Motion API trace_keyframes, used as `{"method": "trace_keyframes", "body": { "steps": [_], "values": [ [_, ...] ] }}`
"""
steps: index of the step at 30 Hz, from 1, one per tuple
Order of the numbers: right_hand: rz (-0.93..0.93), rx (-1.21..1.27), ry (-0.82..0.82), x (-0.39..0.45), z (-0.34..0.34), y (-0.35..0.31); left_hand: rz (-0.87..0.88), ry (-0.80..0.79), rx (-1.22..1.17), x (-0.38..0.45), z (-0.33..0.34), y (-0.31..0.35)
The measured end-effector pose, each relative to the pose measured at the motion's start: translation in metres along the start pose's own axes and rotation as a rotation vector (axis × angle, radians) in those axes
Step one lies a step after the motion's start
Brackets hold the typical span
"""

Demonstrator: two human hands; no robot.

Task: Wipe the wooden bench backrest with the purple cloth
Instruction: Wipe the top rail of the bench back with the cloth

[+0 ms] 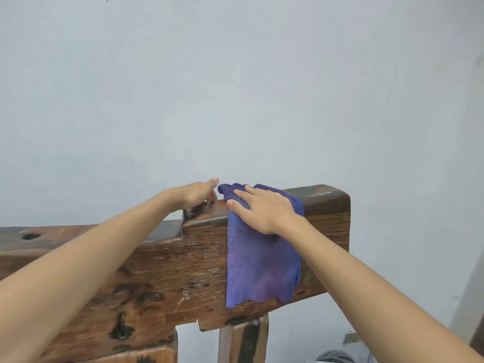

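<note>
The wooden bench backrest (162, 268) is a thick dark-brown beam with knots and scratches, running from the left edge to right of centre. The purple cloth (259, 268) is draped over its top edge and hangs down the front face. My right hand (264, 208) lies flat on the cloth at the top edge, fingers spread, pressing it against the wood. My left hand (196, 195) rests on the raised top of the beam just left of the cloth, fingers curled over the far side, its fingertips close to the cloth's bunched corner.
A plain pale wall (235, 87) stands right behind the beam. The top has a step (180, 226) and a round hole (31, 236) at the left. Wooden posts (243, 341) support the beam below. Something grey (332, 356) lies on the floor at the lower right.
</note>
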State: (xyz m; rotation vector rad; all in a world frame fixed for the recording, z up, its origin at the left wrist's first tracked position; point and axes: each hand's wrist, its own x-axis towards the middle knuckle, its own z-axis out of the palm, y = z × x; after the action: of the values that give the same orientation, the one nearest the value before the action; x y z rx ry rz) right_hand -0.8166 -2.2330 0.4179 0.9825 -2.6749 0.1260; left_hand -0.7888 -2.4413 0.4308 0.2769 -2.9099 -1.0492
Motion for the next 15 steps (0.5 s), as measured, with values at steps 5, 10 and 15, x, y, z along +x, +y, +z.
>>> {"method": "trace_keyframes", "body": {
  "steps": [5, 10, 15],
  "values": [
    [0.048, -0.038, -0.044, 0.017, -0.001, 0.015, 0.189, -0.071, -0.085, 0.026, 0.026, 0.039],
    [0.106, 0.003, -0.27, 0.035, -0.017, 0.034, 0.143, -0.071, -0.031, 0.06, 0.047, 0.03],
    [0.189, 0.079, -0.362, 0.052, -0.026, 0.05, 0.125, 0.015, 0.089, 0.064, 0.048, 0.031]
  ]
}}
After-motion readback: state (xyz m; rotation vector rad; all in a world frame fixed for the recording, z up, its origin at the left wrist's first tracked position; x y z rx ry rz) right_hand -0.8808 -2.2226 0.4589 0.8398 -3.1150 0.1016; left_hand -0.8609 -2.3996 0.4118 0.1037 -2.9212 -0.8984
